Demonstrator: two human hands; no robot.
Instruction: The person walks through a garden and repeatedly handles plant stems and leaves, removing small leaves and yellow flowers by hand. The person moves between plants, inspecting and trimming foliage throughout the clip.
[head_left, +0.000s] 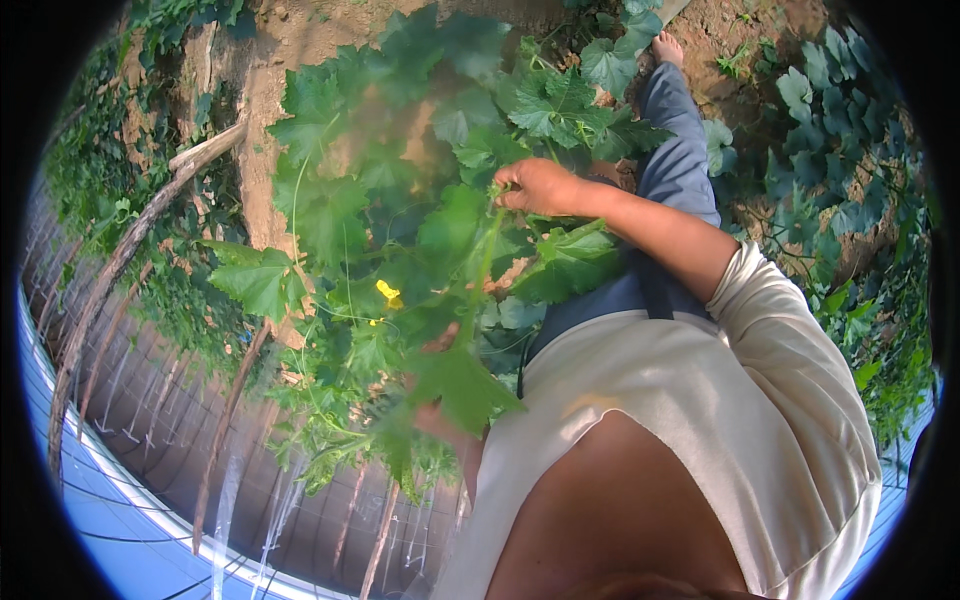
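Observation:
My right hand (546, 187) reaches across in front of my trousers, its thumb and fingers pinched on the upper end of a green vine stem (486, 259). That stem runs down toward a broad lobed leaf (461, 382) close to my shirt. Behind this leaf is my left hand (442, 339), mostly covered by foliage, so its fingers and any hold cannot be made out. A yellow flower (388, 289) shows among the leaves to the left. Thin tendrils (298, 206) hang near it, and another large leaf (574, 259) lies below my right wrist.
Rough wooden poles (161, 191) lean at the left, with clear plastic strips (229, 487) and thin lines near them. Dense vine rows stand on the left and right (832, 105). Bare brown soil (266, 157) runs between plants. My bare foot (667, 49) rests on the ground.

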